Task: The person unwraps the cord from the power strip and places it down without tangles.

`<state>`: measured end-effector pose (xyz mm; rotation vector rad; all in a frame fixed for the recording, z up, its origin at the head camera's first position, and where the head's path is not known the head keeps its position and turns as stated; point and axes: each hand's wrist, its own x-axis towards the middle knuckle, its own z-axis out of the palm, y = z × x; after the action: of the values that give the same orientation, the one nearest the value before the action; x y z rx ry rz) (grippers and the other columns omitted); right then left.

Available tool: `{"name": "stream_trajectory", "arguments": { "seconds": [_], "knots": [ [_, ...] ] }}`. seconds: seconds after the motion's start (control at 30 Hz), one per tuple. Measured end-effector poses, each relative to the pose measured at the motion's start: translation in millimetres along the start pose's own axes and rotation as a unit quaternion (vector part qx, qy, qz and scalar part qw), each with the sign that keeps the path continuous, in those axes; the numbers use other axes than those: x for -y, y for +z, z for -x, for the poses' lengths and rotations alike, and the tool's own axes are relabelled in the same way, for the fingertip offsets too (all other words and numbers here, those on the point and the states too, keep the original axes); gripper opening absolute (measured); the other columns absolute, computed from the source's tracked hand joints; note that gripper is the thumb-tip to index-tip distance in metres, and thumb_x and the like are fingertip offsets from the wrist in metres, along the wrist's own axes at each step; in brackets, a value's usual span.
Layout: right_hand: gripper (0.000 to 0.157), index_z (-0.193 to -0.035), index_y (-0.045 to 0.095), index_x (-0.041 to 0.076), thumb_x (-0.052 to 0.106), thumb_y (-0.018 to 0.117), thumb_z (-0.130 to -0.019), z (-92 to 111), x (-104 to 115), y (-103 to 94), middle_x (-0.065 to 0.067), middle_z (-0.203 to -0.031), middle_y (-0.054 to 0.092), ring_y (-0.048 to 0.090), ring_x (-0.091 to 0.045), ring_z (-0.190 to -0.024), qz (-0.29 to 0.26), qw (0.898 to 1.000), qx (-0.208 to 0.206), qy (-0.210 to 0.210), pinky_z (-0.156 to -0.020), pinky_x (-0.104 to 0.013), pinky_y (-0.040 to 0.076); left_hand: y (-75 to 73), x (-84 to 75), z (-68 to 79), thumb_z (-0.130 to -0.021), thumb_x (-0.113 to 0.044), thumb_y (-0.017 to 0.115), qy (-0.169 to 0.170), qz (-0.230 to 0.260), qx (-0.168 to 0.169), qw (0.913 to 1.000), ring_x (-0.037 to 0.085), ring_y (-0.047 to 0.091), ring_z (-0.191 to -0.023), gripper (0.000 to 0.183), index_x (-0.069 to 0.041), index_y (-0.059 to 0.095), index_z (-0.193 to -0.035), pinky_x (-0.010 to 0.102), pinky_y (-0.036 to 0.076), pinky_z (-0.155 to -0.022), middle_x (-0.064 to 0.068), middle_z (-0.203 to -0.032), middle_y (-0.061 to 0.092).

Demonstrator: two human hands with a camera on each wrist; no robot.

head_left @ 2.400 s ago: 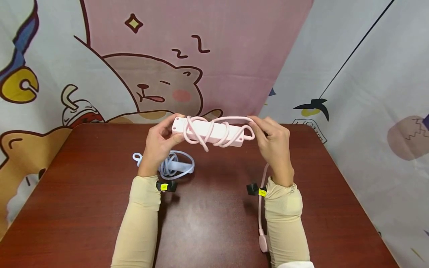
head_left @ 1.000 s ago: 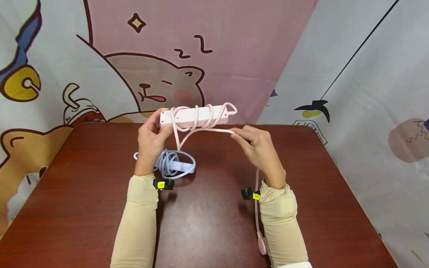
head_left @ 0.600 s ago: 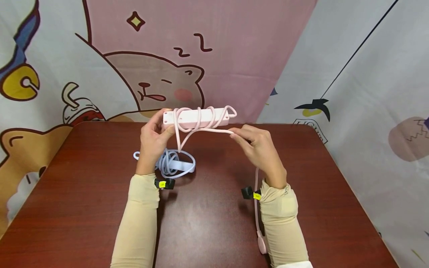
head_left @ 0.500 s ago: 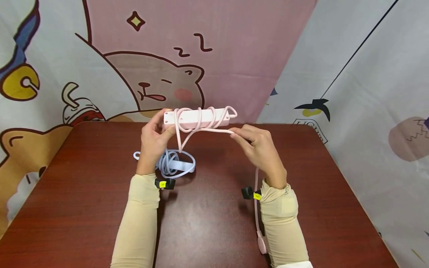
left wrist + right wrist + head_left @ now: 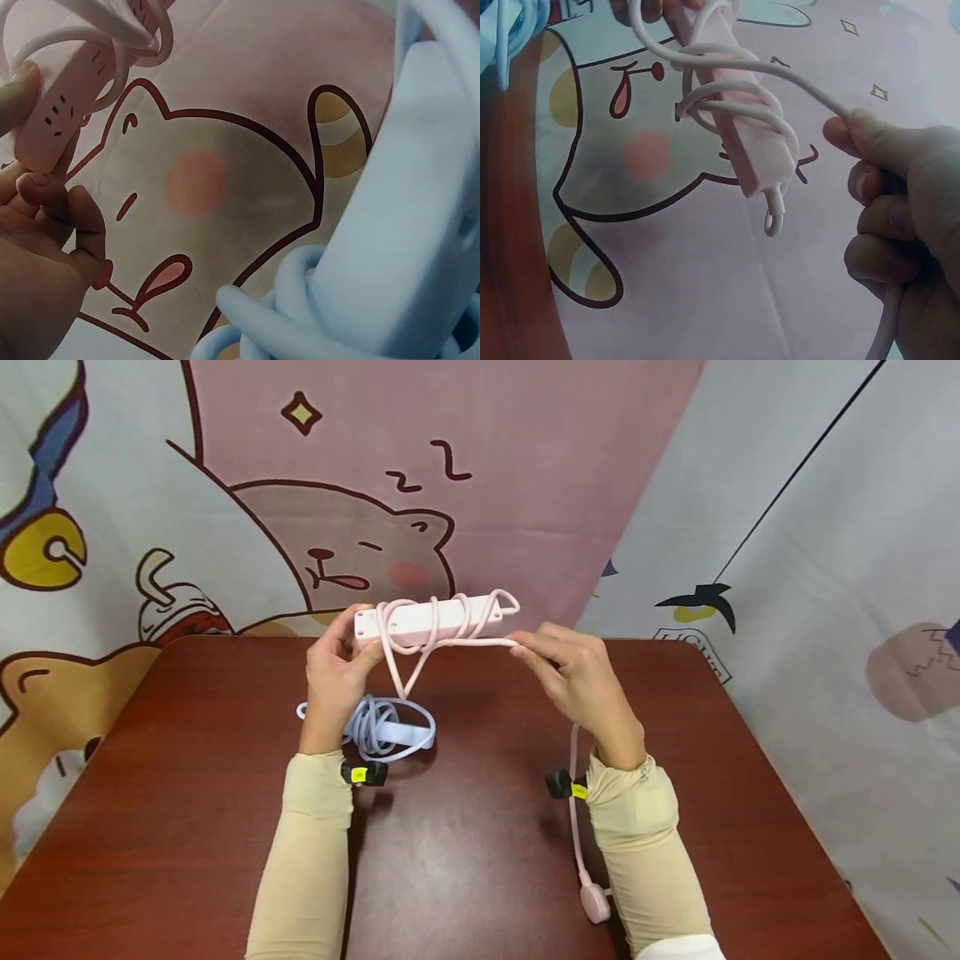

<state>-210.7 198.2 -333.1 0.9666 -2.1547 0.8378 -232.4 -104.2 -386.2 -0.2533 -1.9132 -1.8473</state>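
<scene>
A pink power strip (image 5: pixel 412 625) is held up above the table, its own cord wound round it in several loose turns. My left hand (image 5: pixel 333 664) grips its left end, thumb in front; sockets show on the side seen in the left wrist view. My right hand (image 5: pixel 573 681) pinches the pink cord (image 5: pixel 476 642) between thumb and forefinger, right of the strip. A slack loop of cord hangs below the strip. From under the right hand the cord runs down to a pink plug (image 5: pixel 595 903) lying beside the right forearm.
On the brown table (image 5: pixel 465 827), behind the left wrist, lies a light blue power strip (image 5: pixel 401 733) with its cord coiled on it. Black wrist cameras are strapped at both cuffs. A cartoon-printed cloth (image 5: pixel 525 485) hangs at the table's back edge.
The right hand has moved from the strip's right end to lower down, drawing the cord below the strip. The strip has shifted left and tilted up at its right end. The plug has turned slightly.
</scene>
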Motion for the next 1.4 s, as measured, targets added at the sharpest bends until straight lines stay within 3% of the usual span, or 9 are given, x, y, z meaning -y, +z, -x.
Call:
{"name": "stream_trajectory", "arguments": {
  "seconds": [0.23, 0.63, 1.07, 1.2, 1.4],
  "knots": [
    [0.015, -0.105, 0.079, 0.004, 0.006, 0.076, -0.09, -11, -1, -1.9, -0.003, -0.068, 0.053, 0.039, -0.007, -0.059, 0.006, 1.0, -0.004, -0.02, -0.056, -0.019, 0.03, -1.5, 0.7, -0.9, -0.088, 0.0, 0.076, 0.0, -0.004, 0.002, 1.0, 0.004, 0.044, -0.07, 0.044, 0.0, 0.065, -0.13, 0.016, 0.037, -0.062, -0.012, -0.08, 0.052],
    [0.016, -0.106, 0.078, 0.001, 0.005, 0.074, -0.091, -24, -12, -1.0, -0.006, -0.068, 0.057, 0.041, -0.01, -0.06, 0.012, 0.999, -0.045, -0.013, -0.057, -0.021, 0.031, -2.4, -3.1, 0.4, -0.088, -0.005, 0.079, 0.002, -0.029, 0.032, 0.9991, 0.008, 0.037, -0.065, 0.043, -0.003, 0.065, -0.129, 0.017, 0.03, -0.056, 0.007, -0.076, 0.04],
    [0.015, -0.101, 0.08, 0.003, 0.014, 0.072, -0.094, -47, -32, -2.3, -0.01, -0.069, 0.063, 0.042, -0.01, -0.059, 0.037, 0.995, -0.093, 0.026, -0.056, -0.018, 0.029, -1.2, -3.3, 1.7, -0.086, 0.0, 0.079, -0.004, -0.011, 0.082, 0.9966, 0.005, 0.038, -0.066, 0.047, 0.001, 0.063, -0.13, 0.015, 0.032, -0.056, -0.006, -0.075, 0.045],
    [0.017, -0.101, 0.08, 0.002, 0.015, 0.071, -0.095, -50, -38, -3.5, -0.011, -0.069, 0.065, 0.042, -0.009, -0.058, 0.041, 0.993, -0.102, 0.038, -0.056, -0.017, 0.029, 0.2, -4.3, 3.0, -0.085, 0.002, 0.078, -0.005, -0.001, 0.102, 0.9948, 0.003, 0.046, -0.072, 0.049, 0.001, 0.062, -0.131, 0.013, 0.039, -0.062, -0.01, -0.083, 0.057],
    [0.019, -0.1, 0.08, 0.002, 0.018, 0.07, -0.097, -48, -49, -2.6, -0.013, -0.07, 0.066, 0.042, -0.009, -0.058, 0.052, 0.99, -0.111, 0.063, -0.057, -0.017, 0.029, -0.9, -3.5, 4.2, -0.086, 0.003, 0.076, -0.012, 0.03, 0.12, 0.9923, 0.002, 0.062, -0.092, 0.048, 0.001, 0.061, -0.132, 0.014, 0.052, -0.083, -0.013, -0.107, 0.07]
  ]
}}
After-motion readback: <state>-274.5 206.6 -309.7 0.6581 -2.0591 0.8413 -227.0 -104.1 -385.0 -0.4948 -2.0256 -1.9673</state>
